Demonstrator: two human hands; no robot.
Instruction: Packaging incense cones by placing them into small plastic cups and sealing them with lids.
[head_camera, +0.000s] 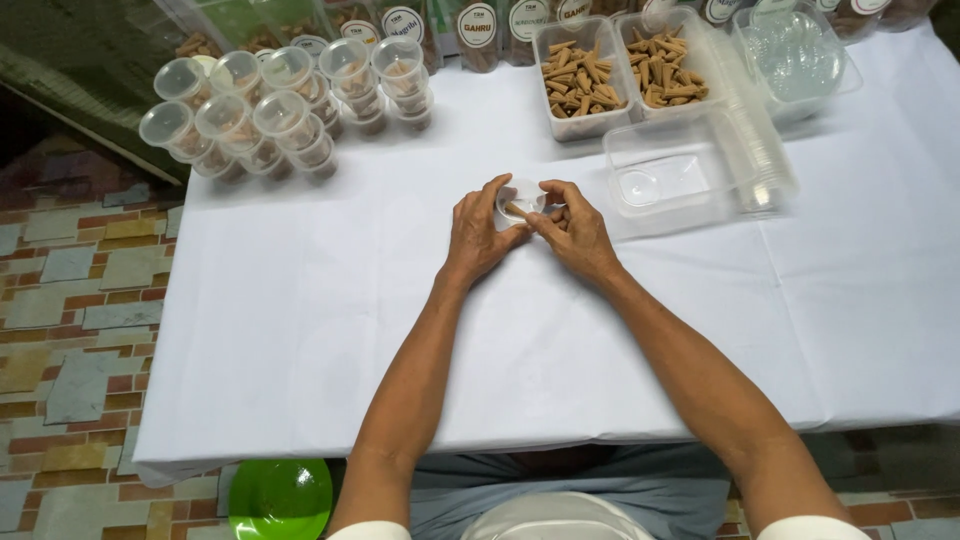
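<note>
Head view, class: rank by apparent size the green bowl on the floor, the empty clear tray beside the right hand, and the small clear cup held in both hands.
1. Empty clear tray
2. Green bowl, partly cut off and nearer the camera, so its rank against the tray is unsure
3. Small clear cup

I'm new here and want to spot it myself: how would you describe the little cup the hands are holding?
On the white table, look at mid-cloth, where the left hand and right hand meet. Between them sits a small clear cup with brown cones inside. Unlike the stacked cups at the far left, it stands alone.
</note>
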